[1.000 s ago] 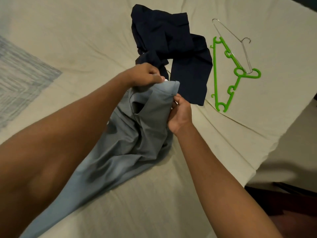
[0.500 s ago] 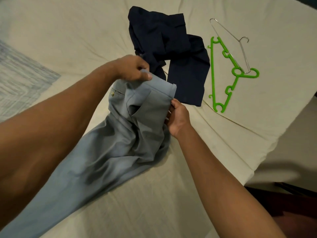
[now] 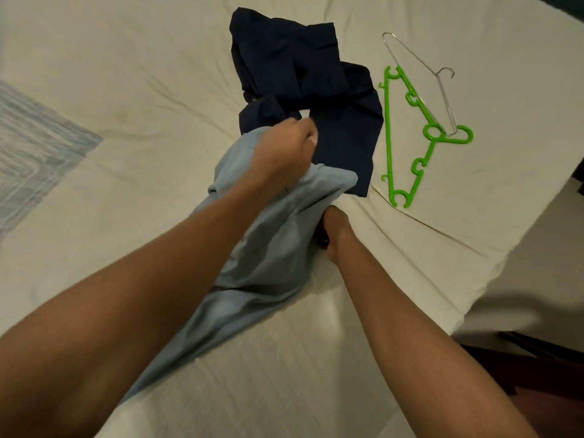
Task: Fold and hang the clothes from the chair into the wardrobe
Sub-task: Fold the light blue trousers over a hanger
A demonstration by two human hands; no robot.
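- Head view: light blue-grey trousers (image 3: 268, 248) lie on a cream bed sheet (image 3: 142, 74), running from the centre of the frame down toward the lower left.
- The left hand (image 3: 284, 150) sits at the top end of the trousers, just above centre; its fingers (image 3: 308, 134) are curled and blurred, and whether they pinch the cloth cannot be told.
- The right hand (image 3: 333, 230) is at the right edge of the trousers, right of centre, with its fingers tucked under the fabric out of sight, so their grip cannot be told.
- A dark navy garment (image 3: 300, 74) lies crumpled in the upper middle of the frame, its lower part touching the top of the trousers.
- A green plastic hanger (image 3: 392, 137) lies to the right of the navy garment, in the upper right.
- A thin wire hanger (image 3: 442, 99) rests partly across the green one.
- A grey-blue patterned cloth (image 3: 34, 147) shows at the left edge.
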